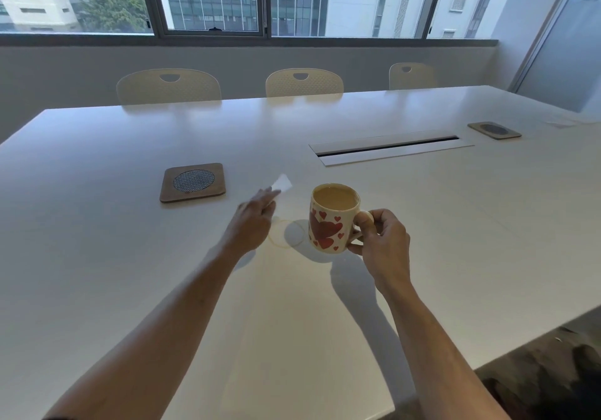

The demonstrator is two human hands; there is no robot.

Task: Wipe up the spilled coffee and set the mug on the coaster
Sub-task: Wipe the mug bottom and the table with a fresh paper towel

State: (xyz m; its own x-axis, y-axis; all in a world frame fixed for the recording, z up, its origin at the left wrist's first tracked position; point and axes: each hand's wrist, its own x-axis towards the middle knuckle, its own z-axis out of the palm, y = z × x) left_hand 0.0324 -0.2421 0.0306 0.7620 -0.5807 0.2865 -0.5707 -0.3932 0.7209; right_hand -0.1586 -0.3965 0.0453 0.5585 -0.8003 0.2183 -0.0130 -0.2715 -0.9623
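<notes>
A cream mug (335, 221) printed with red hearts, filled nearly to the brim with milky coffee, is gripped by its handle in the right hand (383, 240) and held just above the white table (97, 224), with a pale ring-shaped coffee stain (282, 236) seen at its nine o'clock. A small white tissue (282, 183) is pinched at the fingertips of the left hand (252, 221), though that hand is blurred. Two wooden coasters are counted, one (193, 182) at ten o'clock from the mug and another (494, 130) far off at two o'clock, and three chairs (304, 82) are lined up behind the table.
</notes>
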